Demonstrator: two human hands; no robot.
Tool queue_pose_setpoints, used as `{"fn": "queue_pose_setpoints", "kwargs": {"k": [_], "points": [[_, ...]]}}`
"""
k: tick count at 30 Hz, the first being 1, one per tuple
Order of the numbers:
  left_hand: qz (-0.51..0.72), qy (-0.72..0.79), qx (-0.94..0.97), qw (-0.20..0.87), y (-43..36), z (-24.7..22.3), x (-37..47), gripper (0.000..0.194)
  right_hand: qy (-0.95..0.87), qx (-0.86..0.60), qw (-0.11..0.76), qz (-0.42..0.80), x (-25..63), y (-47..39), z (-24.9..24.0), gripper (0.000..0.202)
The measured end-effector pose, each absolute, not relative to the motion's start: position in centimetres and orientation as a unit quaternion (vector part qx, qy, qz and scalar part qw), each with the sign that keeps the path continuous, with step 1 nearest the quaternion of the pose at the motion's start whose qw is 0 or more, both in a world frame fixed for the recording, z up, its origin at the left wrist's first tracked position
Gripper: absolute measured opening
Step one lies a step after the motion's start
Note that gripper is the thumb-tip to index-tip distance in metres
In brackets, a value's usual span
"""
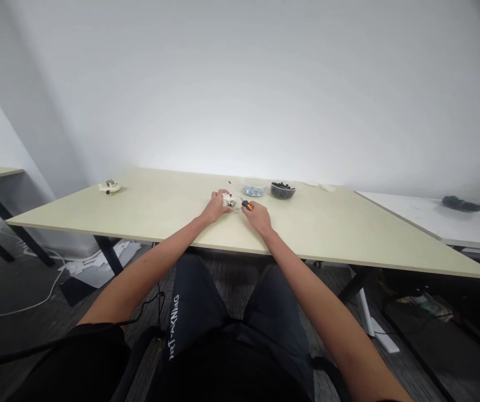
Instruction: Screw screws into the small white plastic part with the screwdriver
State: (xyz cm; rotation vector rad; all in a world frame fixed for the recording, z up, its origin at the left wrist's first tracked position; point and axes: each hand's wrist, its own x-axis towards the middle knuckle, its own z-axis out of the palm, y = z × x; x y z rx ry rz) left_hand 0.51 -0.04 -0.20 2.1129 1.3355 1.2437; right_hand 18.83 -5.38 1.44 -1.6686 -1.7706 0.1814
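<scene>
"Where was the small cream plastic part with a metal fitting (228, 200) held?"
"In the closed left hand (214, 207), over the pale yellow worktop (327, 234), just left of the right hand (260, 218)."
"And the steel screwdriver with a black-and-orange handle (247, 205)?"
"It was gripped in the right hand, slanted, its tip pointed forward-left, apart from the cream part."

Left hand (215, 207): closed on a small white part (228, 200) with metal on it.
Right hand (258, 215): holding a screwdriver (247, 205), black and orange handle, shaft slanting up and left.
Bowls: two, side by side beyond the hands; one clear (253, 188), with silvery pieces; one (283, 190) with black pieces.
Table, left end: second white part (109, 187).
Table (160, 195): pale yellow top, against a white wall (206, 84).
</scene>
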Motion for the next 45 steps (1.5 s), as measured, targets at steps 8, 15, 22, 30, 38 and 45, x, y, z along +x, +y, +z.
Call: {"fn": "queue_pose_setpoints", "kwargs": {"k": [8,15,22,30,38,45], "points": [[0.457,0.441,0.763,0.121,0.0,-0.2,0.4,0.040,-0.676,-0.643,0.352,0.076,18.9,-5.2,1.3,0.023],[0.451,0.476,0.750,0.089,1.2,-0.8,0.2,0.054,-0.677,-0.647,0.342,0.081,18.8,-5.4,1.6,0.023],[0.467,0.482,0.737,0.079,1.1,-0.8,-0.1,0.035,-0.689,-0.672,0.271,-0.016,18.6,-5.8,1.6,0.026],[0.488,0.485,0.723,0.071,0.5,-0.5,-0.2,0.053,-0.699,-0.677,0.226,-0.043,18.7,-5.5,1.2,0.029],[0.486,0.486,0.721,0.084,0.5,-0.5,-0.1,0.054,-0.690,-0.680,0.246,0.013,18.9,-5.3,1.2,0.028],[0.497,0.477,0.718,0.099,0.7,-0.7,-0.1,0.053,-0.689,-0.682,0.246,0.016,19.0,-5.1,1.1,0.028]]}}
